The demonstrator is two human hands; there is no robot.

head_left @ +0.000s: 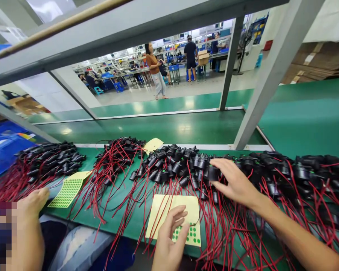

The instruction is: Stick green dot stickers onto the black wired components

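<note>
Right hand (233,182) grips 1 black part (213,173); left hand (172,235) hovers over 1 sticker sheet (176,210).

Near centre: left hand (169,235), raised from left wrist (164,260) at near edge; palm turned toward right; fingers bent, with tips toward right; thumb (183,234) extended toward far side, separated from fingertips. Farther and to right: right hand (228,177), pointing left; back of hand upward; fingers together, slightly bent; thumb below, opposed to fingers. Right forearm (296,229) bare, slanting from near right toward centre.
</note>
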